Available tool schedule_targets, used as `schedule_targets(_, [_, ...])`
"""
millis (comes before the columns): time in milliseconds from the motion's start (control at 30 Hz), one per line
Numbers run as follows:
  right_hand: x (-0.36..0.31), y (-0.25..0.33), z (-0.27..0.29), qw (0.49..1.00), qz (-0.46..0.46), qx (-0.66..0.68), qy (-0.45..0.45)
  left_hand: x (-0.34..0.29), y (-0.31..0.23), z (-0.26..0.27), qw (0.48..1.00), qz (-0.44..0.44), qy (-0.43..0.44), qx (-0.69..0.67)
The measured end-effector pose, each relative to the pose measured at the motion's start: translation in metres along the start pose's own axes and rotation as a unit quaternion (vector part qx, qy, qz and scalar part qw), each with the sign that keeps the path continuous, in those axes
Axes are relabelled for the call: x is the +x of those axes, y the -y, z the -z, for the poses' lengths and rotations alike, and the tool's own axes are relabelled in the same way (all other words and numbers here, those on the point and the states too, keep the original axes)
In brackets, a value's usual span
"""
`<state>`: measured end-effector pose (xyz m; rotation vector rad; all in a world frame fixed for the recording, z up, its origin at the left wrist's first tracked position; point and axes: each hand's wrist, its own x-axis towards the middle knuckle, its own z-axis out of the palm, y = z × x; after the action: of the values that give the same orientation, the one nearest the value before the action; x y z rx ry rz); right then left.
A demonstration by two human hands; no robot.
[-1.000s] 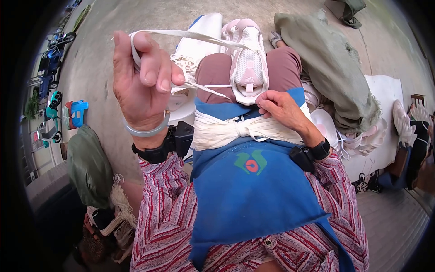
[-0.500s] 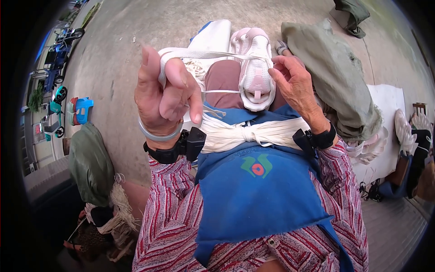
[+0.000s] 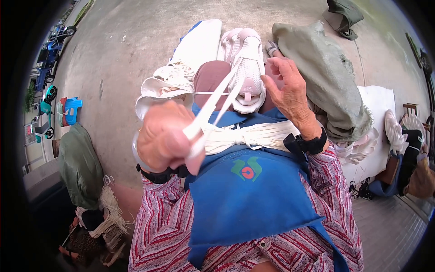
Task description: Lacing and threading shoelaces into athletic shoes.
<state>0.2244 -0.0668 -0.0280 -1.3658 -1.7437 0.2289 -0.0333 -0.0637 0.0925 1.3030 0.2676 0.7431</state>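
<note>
A pink and white sneaker upper (image 3: 248,86) lies across my lap, toe toward me, with more uppers stacked behind it. My left hand (image 3: 165,133), smeared by motion, is closed on a flat white shoelace (image 3: 209,108). Two taut strands of it run from the upper down to that hand. Beside the upper's right edge is my right hand (image 3: 290,90), open, fingers apart and curved, the thumb close to the upper. A tied bundle of white laces (image 3: 267,136) lies across the waist of my blue apron (image 3: 253,204).
Left of my knee is a pile of white uppers and laces (image 3: 165,86) near a white sheet (image 3: 201,41). A grey-green sack (image 3: 321,72) lies to the right, with uppers (image 3: 360,145) beyond. Stools (image 3: 70,111) and a green covered bundle (image 3: 80,163) stand left. Another person sits far right.
My left hand has come down and toward me, pulling the lace from a sideways loop into two taut strands. My right hand stays beside the upper, with its fingers a little more spread.
</note>
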Motion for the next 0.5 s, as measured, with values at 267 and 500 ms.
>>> schedule_targets(267, [-0.03,0.02,-0.006,0.715,-0.445,0.514,0.161,0.011,0.063,-0.045,0.938,0.123,0.315,-0.076])
schedule_targets(500, [-0.019,0.029,-0.013,0.636,-0.448,0.596,0.196,0.028,0.088,-0.034,0.891,0.209,0.398,-0.064])
